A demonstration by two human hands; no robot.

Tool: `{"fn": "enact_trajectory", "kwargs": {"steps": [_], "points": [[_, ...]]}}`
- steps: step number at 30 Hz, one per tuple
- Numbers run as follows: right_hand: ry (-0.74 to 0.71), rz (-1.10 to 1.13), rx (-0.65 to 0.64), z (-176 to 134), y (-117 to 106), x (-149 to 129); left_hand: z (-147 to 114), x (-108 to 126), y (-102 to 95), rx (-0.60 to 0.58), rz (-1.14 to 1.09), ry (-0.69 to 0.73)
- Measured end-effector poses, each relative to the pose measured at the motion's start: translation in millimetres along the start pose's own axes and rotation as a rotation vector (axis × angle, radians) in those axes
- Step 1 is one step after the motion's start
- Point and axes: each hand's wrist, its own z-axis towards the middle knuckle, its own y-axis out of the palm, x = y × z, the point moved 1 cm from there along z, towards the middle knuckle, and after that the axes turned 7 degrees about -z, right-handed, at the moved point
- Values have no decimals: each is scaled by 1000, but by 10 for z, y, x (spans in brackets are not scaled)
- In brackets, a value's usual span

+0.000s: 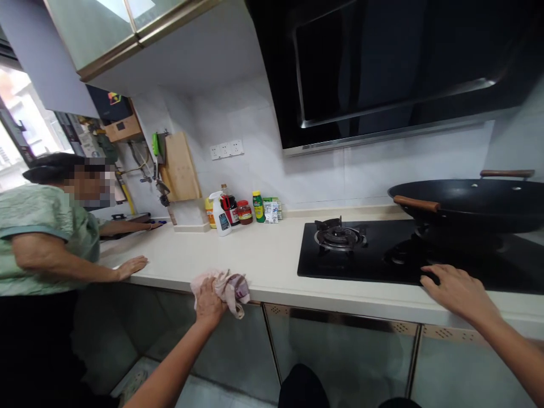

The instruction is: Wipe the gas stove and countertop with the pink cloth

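My left hand is closed on a crumpled pinkish cloth at the front edge of the white counter. Part of the cloth hangs over that edge. My right hand lies at the front edge of the black gas cooktop, thumb and index finger slightly apart around a dark gap. Whether a knob sits in that gap, I cannot tell. Behind this hand, a large black wok with wooden handles rests on the right burner. The left burner carries nothing.
At the left, another person leans with both hands on the counter. A white spray bottle, a red-lidded jar, a green bottle and packets line the wall. Overhead hangs a black range hood; a cutting board hangs left.
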Motion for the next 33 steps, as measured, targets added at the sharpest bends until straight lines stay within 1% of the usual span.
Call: {"fn": "enact_trajectory", "kwargs": {"steps": [2, 4, 6, 9, 13, 17, 19, 21, 23, 24, 26, 27, 29, 31, 33], "points": [[31, -12, -2, -9, -46, -52, -87, 295, 101, 12, -3, 105], [45, -22, -2, -23, -106, -108, -176, 650, 184, 55, -32, 255], [41, -31, -5, -40, -170, -160, -268, 1053, 241, 109, -81, 409], [40, -40, -7, -61, -243, -217, -415, 1712, 291, 130, -144, 566], [50, -7, 23, -74, -280, -242, -661, 2671, 306, 129, -182, 735], [60, 3, 29, -77, -278, -234, -924, 3625, 263, 179, -209, 882], [55, -6, 30, -78, -280, -225, -1019, 3992, 226, 201, -216, 925], [47, -8, 34, -79, -286, -216, -1070, 4213, 192, 221, -224, 948], [37, -5, 38, -78, -295, -209, -1072, 4267, 181, 241, -231, 978], [33, -2, 39, -78, -300, -208, -1056, 4234, 188, 251, -237, 993], [30, 7, 39, -79, -313, -213, -993, 4065, 229, 271, -241, 1014], [32, 14, 38, -81, -321, -220, -949, 3936, 259, 282, -238, 1014], [39, 26, 36, -86, -342, -240, -846, 3602, 323, 301, -221, 993], [46, 36, 33, -92, -366, -264, -724, 3182, 373, 311, -199, 941], [51, 43, 28, -95, -392, -287, -579, 2699, 400, 278, -165, 871]]}}
